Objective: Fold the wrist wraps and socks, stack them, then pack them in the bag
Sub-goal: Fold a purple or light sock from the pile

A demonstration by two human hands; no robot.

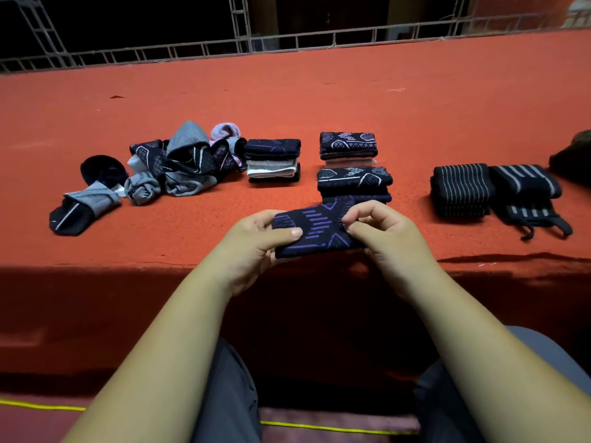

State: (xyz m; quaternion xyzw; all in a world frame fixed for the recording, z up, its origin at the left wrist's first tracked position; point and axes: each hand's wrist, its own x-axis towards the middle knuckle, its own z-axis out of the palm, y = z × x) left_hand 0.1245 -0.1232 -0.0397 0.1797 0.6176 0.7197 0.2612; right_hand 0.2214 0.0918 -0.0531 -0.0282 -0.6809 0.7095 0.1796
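A dark sock with purple markings (315, 230) is held folded just above the front edge of the red surface. My left hand (256, 241) grips its left end, thumb on top. My right hand (380, 230) pinches its right end. Behind it stand three stacks of folded socks: one near (354, 182), one farther back (348, 145) and one to the left (273, 159). A heap of unfolded grey and dark socks (179, 164) lies at the left. Two striped black wrist wraps lie at the right, one folded (460, 190) and one with loose loops (527, 196).
The red carpeted platform (319, 91) stretches far back to a metal railing (287, 43). A dark object (572, 158) sits at the right edge, cut off by the frame. My knees are below the platform edge, and a yellow cord (41, 406) runs along the floor.
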